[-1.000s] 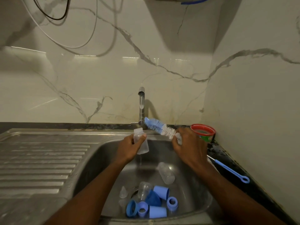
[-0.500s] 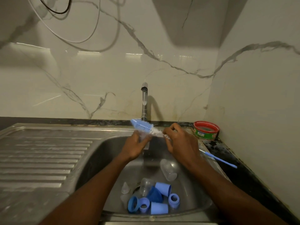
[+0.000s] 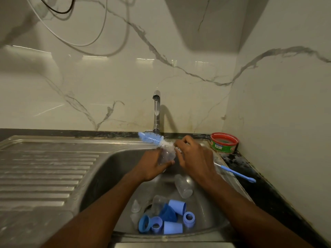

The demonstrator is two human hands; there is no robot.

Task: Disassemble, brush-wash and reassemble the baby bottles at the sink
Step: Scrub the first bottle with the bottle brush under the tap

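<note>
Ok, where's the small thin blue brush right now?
In the head view, the thin brush lies on the dark counter right of the sink, just past the right hand and in front of the red tub.

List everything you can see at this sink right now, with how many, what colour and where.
bottle brush: 1, blue and white bristles, held above the basin, in front of the tap
clear bottle: 1, see-through, in the left hand under the brush
loose clear bottles: 2 or so, see-through, lying in the basin
teats: at least 1, clear, near the drain
blue bottle parts: about 6 caps and rings, piled at the basin's front
sink: 1, steel, ribbed drainer at left
tap: 1, chrome, at the back wall
small brush: 1, blue, on the dark counter at right
tub: 1, red-rimmed, in the back right corner
cables: several, on the wall
left hand: holds the clear bottle
right hand: grips the bottle brush
</note>
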